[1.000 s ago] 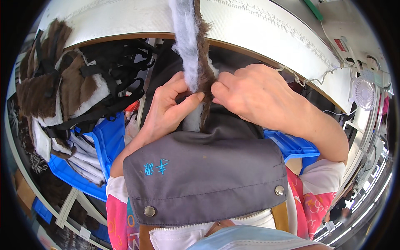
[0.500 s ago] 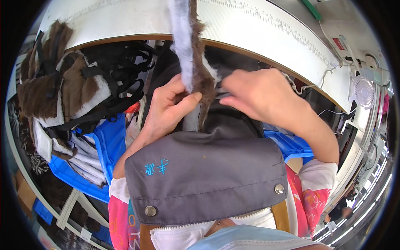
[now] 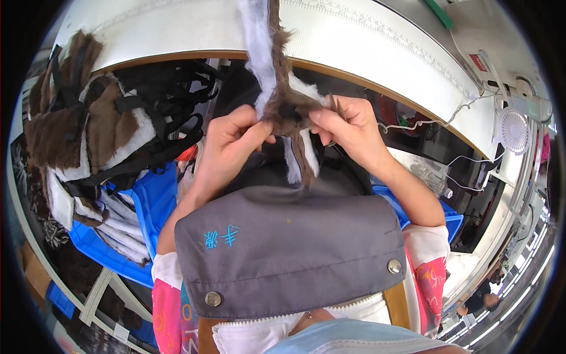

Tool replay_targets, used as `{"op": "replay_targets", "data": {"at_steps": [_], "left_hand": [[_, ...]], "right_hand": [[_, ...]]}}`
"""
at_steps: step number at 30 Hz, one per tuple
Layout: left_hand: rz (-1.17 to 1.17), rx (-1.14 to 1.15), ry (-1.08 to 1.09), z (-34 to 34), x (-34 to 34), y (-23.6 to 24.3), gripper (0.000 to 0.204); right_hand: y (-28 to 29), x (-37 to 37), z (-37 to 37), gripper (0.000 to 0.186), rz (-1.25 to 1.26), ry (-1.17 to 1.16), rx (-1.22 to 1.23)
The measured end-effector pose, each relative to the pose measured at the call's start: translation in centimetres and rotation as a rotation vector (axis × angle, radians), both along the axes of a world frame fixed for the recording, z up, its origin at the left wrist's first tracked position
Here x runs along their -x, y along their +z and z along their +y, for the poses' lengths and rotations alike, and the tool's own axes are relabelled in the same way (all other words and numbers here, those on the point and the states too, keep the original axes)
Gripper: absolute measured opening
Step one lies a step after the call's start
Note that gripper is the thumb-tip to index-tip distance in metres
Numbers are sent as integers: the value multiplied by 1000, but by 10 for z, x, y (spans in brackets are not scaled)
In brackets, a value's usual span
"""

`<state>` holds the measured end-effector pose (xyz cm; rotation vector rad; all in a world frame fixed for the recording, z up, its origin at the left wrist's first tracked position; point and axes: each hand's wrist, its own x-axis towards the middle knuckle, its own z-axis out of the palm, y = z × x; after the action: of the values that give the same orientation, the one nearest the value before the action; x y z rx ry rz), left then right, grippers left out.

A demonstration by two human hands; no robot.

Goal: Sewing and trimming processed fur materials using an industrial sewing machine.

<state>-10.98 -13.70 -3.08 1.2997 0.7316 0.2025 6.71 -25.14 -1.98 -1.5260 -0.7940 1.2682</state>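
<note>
Right-hand fingers have closed in on the fur since 0.5 s ago, when they were blurred and apart from it; the strip is now stretched sideways between the 2 hands, and its lower end has swung to the right.

The left hand (image 3: 232, 138) pinches the brown and white fur strip (image 3: 284, 97) between thumb and fingertips. The right hand (image 3: 355, 131) pinches the opposite side, and a dark pointed tool (image 3: 333, 104) juts up from its fingers, perhaps small scissors; its handle is hidden. The strip comes over the front edge of the white tabletop (image 3: 377, 62), left of that edge's middle. The held part is off the table, just in front of that edge, and the loose end hangs toward the grey apron (image 3: 295, 236).

To do this well, I would judge, keep the pull even from the 2 sides, so the pile parts and the backing shows without the fluffy white layer tearing. Pinching close to the part being worked should stop the fur twisting. The tool's points are best kept turned away from the left fingertips and the stretched fur, as they are now.

Beyond the tabletop's front left corner lies a heap of brown fur pieces (image 3: 105, 121) with black straps, above a blue bin (image 3: 151, 197). A small white fan (image 3: 515, 128) stands near the right end.
</note>
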Motion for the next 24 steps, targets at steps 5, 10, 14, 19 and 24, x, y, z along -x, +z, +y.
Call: {"op": "replay_targets", "data": {"at_steps": [5, 10, 14, 19, 24], "left_hand": [[-32, 135, -147, 2, -12, -2, 20], [-92, 211, 74, -7, -9, -11, 17], [-78, 275, 18, -6, -5, -14, 18], [-136, 276, -19, -5, -7, -10, 22], [-141, 252, -7, -5, -10, -8, 23]], "right_hand": [[-7, 11, 1, 23, 87, -17, -94], [-15, 17, -8, 20, 147, -237, -30], [-16, 14, -9, 21, 236, -221, -15], [-12, 9, -10, 23, 192, -193, -2], [-5, 15, -27, 31, 178, -136, 78]]}}
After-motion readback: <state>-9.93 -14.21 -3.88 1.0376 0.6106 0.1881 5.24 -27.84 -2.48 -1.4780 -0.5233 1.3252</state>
